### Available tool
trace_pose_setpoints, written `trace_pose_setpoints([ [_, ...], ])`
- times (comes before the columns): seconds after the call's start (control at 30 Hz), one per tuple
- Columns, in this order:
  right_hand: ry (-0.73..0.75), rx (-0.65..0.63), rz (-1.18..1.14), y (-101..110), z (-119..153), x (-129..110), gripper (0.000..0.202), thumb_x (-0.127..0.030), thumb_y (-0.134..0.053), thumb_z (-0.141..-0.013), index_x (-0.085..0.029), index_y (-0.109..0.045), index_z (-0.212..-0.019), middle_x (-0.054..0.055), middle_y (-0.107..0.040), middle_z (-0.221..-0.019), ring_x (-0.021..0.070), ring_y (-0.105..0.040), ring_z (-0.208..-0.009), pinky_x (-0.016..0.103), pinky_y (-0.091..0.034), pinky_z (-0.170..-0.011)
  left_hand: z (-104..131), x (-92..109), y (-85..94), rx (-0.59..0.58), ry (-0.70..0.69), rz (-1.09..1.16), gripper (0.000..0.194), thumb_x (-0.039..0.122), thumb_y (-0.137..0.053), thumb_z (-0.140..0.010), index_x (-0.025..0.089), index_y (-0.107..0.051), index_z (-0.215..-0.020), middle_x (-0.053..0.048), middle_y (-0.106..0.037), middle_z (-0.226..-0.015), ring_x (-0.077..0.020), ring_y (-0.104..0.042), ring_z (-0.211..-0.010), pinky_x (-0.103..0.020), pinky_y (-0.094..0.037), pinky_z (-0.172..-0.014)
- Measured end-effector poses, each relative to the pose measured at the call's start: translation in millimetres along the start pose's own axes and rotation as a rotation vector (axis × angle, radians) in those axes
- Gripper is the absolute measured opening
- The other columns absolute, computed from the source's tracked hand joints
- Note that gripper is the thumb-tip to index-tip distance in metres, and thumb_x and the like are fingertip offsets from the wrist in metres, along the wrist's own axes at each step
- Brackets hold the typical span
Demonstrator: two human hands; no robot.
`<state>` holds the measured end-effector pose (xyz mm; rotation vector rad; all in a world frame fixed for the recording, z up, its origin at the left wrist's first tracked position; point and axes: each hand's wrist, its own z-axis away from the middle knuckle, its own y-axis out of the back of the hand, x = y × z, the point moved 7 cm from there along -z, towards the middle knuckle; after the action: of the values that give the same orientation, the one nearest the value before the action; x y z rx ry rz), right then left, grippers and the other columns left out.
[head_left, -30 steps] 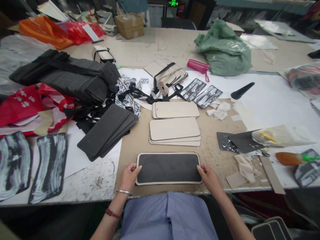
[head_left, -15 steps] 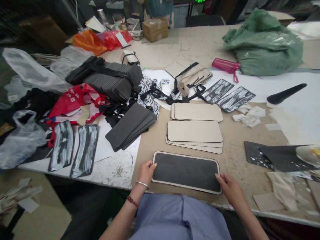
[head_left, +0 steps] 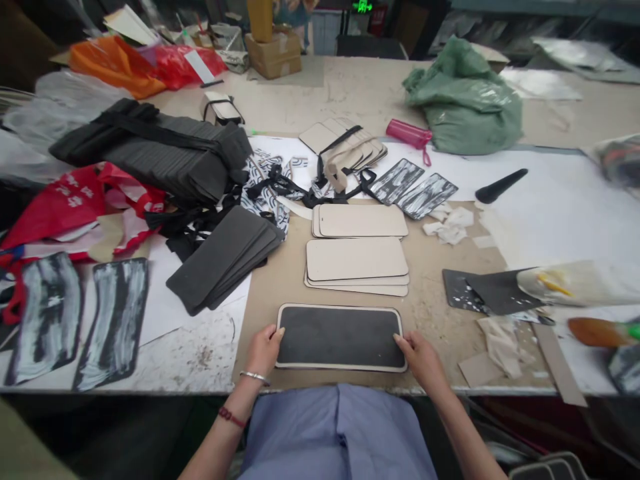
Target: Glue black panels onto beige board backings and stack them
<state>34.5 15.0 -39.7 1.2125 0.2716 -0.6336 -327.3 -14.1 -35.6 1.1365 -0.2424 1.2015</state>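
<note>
Left hand (head_left: 265,349), right hand (head_left: 421,358) pinch black, cream-rimmed rectangular panel (head_left: 340,338); uneven push could jostle beige rounded-board stack (head_left: 357,259) beyond panel.

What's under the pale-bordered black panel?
Brown board shows around the black panel, whose ends the left hand and right hand hold. Directly beneath is covered, underside included; can't tell whether anything else lies there.
</note>
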Motion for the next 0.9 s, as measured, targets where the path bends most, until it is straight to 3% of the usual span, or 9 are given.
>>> trace_pose_setpoints([
  [0.17,-0.010,0.012,0.007,0,1,2,0.032,-0.051,-0.038,-0.072,-0.023,-0.038,-0.056,-0.001,-0.046,-0.050,0.0153,-0.045,-0.051,0.026,-0.032,-0.051,-1,0,-0.1,-0.017,0.002,-0.029,0.042,0.054,-0.050,-0.056,0.021,-0.026,-0.044,0.007,-0.022,-0.043,-0.0093,-0.025,-0.048,-0.023,-0.020,-0.047],
  [0.63,0.022,-0.030,-0.029,-4,-3,4,0.036,-0.056,-0.038,-0.069,-0.022,-0.041,-0.055,0.000,-0.047,-0.048,0.0163,-0.047,-0.050,0.027,-0.034,-0.050,-5,-3,-5.0,-0.029,-0.009,-0.076,0.029,0.037,-0.044,-0.064,0.020,-0.030,-0.045,0.007,-0.027,-0.042,-0.0089,-0.027,-0.047,-0.023,-0.020,-0.048],
  [0.9,0.063,-0.063,-0.085,1,-5,1,0.035,-0.053,-0.037,-0.070,-0.022,-0.041,-0.054,0.001,-0.050,-0.053,0.0175,-0.049,-0.055,0.028,-0.038,-0.055,-6,-10,-7.5,-0.043,-0.004,0.050,0.034,0.043,-0.049,-0.061,0.020,-0.029,-0.047,0.008,-0.025,-0.045,-0.0080,-0.026,-0.048,-0.022,-0.021,-0.046],
])
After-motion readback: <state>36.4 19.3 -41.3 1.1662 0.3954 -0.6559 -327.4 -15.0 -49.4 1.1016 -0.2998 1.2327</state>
